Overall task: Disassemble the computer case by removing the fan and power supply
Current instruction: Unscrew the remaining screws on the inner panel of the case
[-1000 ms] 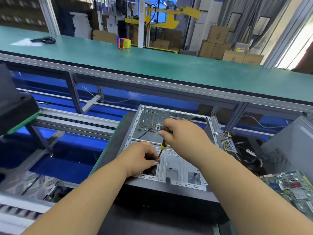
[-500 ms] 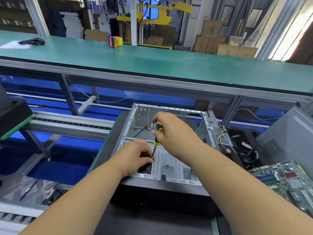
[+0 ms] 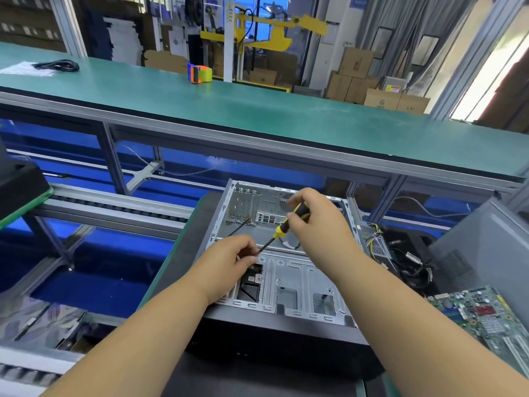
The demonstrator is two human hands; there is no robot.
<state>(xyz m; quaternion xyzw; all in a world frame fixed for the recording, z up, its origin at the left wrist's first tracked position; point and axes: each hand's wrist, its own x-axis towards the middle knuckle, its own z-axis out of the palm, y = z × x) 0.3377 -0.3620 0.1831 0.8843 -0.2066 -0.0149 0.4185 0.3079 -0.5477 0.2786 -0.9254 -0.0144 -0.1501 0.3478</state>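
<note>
Two hands are busy over the open computer case [image 3: 289, 270] in the lower middle of the frame. The right hand [image 3: 317, 222] is curled round the yellow and black handle of a screwdriver [image 3: 282, 227]. The thin shaft slants down and to the left. The left hand [image 3: 229, 263] pinches the shaft near its tip, just above a dark part [image 3: 252, 282] in the near left corner of the case. The tip itself is hidden by the fingers, so I cannot tell if it sits in a screw.

No fan shows clearly inside the case. The dark part may be it, but that is a guess. A metal box with yellow wires [image 3: 375, 242] lies just beside the case on the right, and it looks like the power supply, already out. A green circuit board [image 3: 483, 313] lies at the lower right, and a grey case panel [image 3: 486, 247] stands above it. An orange and green tape dispenser [image 3: 199, 72] and a black cable [image 3: 58, 65] sit well apart on the long green bench [image 3: 257, 110] across the top of the frame.

What could go wrong? The tip could slip off the screw if the shaft leans too much, and it could poke the left fingers that hold it. A loose screw could also drop into the case and get lost.
</note>
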